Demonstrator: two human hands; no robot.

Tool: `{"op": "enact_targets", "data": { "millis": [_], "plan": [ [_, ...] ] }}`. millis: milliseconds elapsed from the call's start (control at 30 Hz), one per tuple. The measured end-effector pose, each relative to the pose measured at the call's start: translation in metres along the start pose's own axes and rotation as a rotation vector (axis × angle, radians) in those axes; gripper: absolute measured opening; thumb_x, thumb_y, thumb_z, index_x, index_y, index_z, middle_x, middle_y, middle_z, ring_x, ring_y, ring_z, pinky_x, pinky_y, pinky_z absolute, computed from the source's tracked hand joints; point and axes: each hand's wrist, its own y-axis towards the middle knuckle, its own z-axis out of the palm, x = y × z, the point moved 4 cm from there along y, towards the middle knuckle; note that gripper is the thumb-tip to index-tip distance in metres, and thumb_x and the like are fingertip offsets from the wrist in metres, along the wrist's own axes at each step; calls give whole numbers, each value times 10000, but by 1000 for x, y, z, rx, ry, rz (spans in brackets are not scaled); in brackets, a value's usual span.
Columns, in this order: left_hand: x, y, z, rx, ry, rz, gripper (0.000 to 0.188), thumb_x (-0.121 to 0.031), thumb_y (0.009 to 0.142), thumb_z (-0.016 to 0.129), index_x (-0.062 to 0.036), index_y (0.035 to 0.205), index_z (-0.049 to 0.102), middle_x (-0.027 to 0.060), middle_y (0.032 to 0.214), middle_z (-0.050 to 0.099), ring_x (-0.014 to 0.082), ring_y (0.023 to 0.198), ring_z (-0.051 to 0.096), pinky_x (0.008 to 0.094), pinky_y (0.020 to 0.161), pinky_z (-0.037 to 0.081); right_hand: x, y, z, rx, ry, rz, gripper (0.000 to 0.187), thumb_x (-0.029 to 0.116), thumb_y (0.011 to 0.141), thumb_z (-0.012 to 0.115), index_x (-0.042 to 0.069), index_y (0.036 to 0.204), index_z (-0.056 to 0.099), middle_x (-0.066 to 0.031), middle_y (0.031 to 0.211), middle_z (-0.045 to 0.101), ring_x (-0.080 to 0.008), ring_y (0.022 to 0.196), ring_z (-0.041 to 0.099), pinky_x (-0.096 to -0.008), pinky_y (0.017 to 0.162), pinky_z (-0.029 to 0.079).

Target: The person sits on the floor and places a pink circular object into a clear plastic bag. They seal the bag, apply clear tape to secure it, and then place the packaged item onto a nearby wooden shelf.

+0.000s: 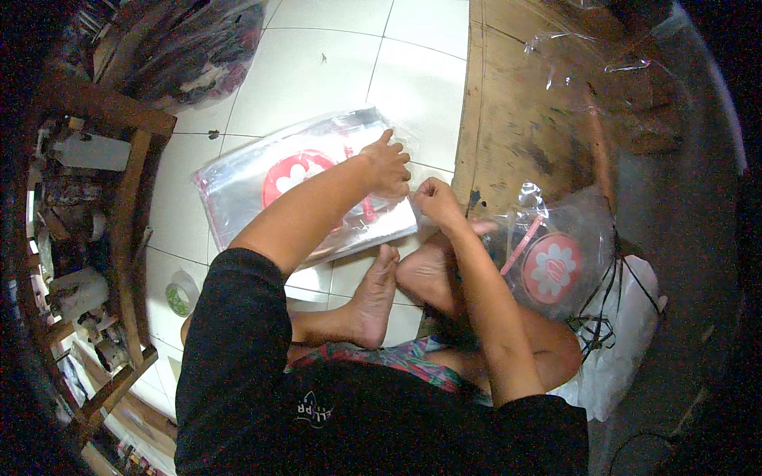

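Bag stack [294,169] is covered, right end, by loosely spread left hand [386,166], right hand [436,204] curled just beside, grip unclear tbh.

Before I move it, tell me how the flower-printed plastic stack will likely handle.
The plastic stack probably slides easily, since its surface looks glossy. Its film appears thin, so a lifted corner would likely sag. Lying flat on the tiles, it seems unlikely to tip.

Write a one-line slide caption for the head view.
Left hand over a flower-printed clear plastic stack on white floor tiles, right hand curled near its edge.
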Motion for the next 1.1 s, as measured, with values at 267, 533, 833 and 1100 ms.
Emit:
{"op": "enact_targets", "data": {
  "millis": [267, 533, 833, 1100],
  "plan": [
    [-18, 6, -4, 71, -24, 15, 478, -463, 939, 406, -147, 1127, 712, 102, 1337, 554, 256, 1320, 443, 537, 1175, 197, -8, -2, 8, -186, -178, -119, 227, 172, 815, 720, 12, 851, 563, -70, 714, 607, -155, 677, 572, -342, 615, 487],
    [-26, -4, -14, 101, -80, -28, 510, -490, 956, 367, -154, 1180, 679, 139, 1217, 628, 284, 1238, 536, 549, 1178, 178, 23, -26, 6, -186, -444, -119, 311, 268, 808, 750, 6, 849, 587, -136, 776, 655, -209, 717, 620, -362, 660, 500],
    [-24, -8, -7, 3, -59, -25, 600, -555, 962, 291, -152, 1078, 720, 139, 1108, 670, 281, 1168, 581, 559, 1171, 185, 5, -20, 5, -19, 29, -193, 152, 140, 884, 679, 8, 866, 605, -30, 743, 627, -108, 658, 557, -276, 604, 461],
    [-14, -14, 3, -75, -60, 51, 418, -404, 933, 447, -72, 941, 700, 116, 1048, 684, 273, 1134, 592, 550, 1168, 202, 46, -59, 2, -246, -115, -364, 173, 146, 863, 622, -24, 896, 633, -225, 889, 614, -379, 888, 617, -440, 812, 488]
  ]
}}
